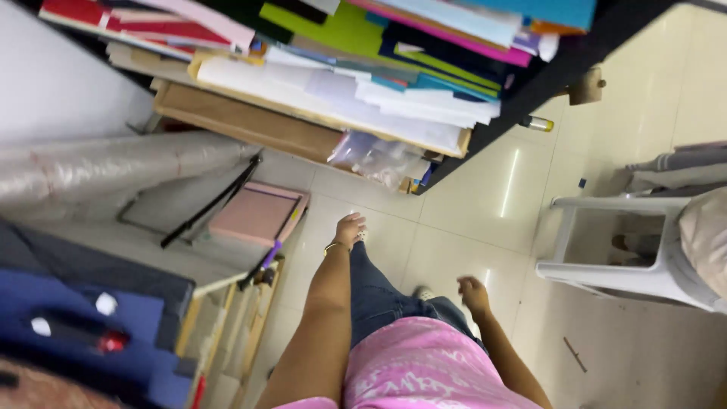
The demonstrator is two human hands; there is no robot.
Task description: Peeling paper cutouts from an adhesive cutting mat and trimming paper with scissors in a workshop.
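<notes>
Your left hand [350, 229] hangs loosely curled and empty near the pink board [257, 213] leaning by the shelf; your right hand [473, 294] swings empty, fingers half-closed, over the tiled floor [485, 197]; step carefully past the white plastic chair [606, 242] and keep both hands free.

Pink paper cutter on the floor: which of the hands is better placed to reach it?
Probably the left hand: it hangs empty close beside the pink paper cutter. The right hand, also empty, is farther away, across the body.
</notes>
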